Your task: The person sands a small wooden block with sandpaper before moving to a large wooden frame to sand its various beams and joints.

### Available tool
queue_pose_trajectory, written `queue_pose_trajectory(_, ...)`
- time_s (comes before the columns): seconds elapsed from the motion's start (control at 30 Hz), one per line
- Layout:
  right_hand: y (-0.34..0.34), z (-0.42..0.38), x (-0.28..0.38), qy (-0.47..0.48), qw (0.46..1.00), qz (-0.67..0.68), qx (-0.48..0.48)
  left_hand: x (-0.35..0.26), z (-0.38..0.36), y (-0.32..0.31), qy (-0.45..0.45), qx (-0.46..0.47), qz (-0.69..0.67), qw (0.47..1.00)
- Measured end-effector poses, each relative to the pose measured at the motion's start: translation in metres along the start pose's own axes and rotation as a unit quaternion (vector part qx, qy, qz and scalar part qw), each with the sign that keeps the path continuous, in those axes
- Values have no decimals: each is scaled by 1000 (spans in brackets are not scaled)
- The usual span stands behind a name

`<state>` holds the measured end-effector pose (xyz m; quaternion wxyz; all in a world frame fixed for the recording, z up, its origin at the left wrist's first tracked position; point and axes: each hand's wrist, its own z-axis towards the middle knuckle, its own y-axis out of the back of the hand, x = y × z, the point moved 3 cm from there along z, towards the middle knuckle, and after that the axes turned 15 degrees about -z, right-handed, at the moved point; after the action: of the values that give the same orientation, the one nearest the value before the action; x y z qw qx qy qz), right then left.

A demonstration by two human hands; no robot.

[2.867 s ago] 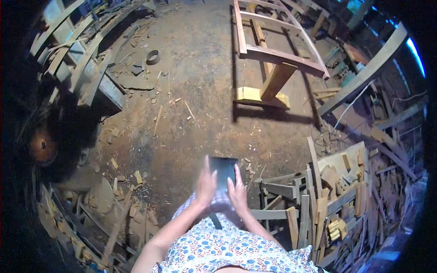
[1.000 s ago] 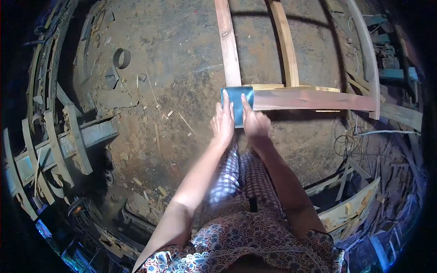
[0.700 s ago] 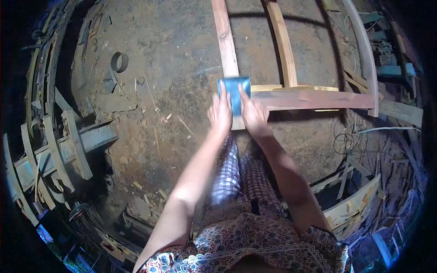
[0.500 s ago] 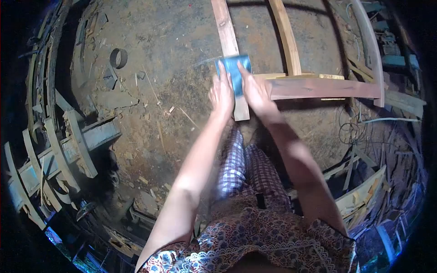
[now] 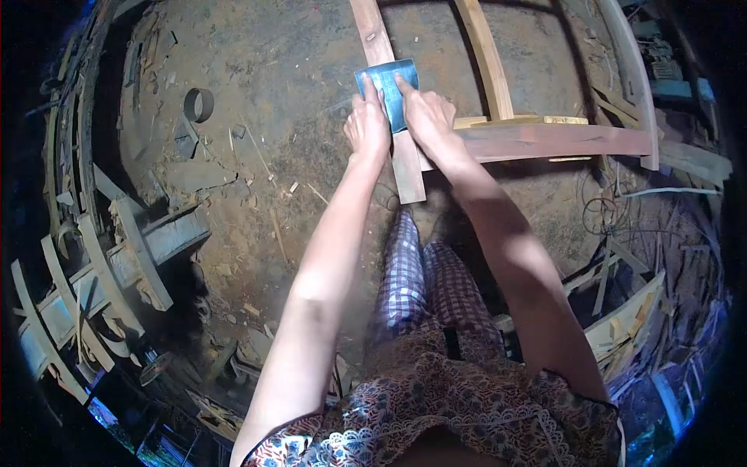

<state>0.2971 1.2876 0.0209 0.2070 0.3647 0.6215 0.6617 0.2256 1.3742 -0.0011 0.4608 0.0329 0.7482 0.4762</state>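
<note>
A blue sheet of sandpaper (image 5: 395,101) lies over a narrow wooden bar (image 5: 408,167) of a wooden frame. My left hand (image 5: 367,124) grips the sheet's left edge, its index finger stretched along the top. On the other side, my right hand (image 5: 426,118) holds the right edge, with the index finger pressing on the sheet's face and the other fingers curled. The bar runs away from me beneath the sheet. Joined to it on the right is a reddish-brown curved rail (image 5: 552,142). The sheet's underside is hidden.
A second wooden bar (image 5: 489,62) of the frame runs parallel on the right, and a curved end piece (image 5: 636,78) stands beyond. Curved wooden pieces (image 5: 109,265) rest on a beam at left. A dark ring (image 5: 199,104) and wood scraps lie on the floor.
Both hands have moved away from me along the bar with the sandpaper, slightly to the left. The view has also shifted a little.
</note>
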Motion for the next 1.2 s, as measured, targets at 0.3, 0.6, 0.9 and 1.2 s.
queue_pose_trajectory(0.3,-4,-23,-6,-8,998,13,61,1,-29,2,-45,-37,-75,995)
queue_pose_trajectory(0.6,-3,-51,-4,-13,996,11,92,14,-59,0,46,69,-3,997)
queue_pose_trajectory(0.9,-13,-34,-1,-10,998,50,40,14,-32,4,-20,-12,-30,999)
queue_pose_trajectory(1.2,-11,-39,-4,-5,999,22,39,15,-40,-1,-39,-20,-7,999)
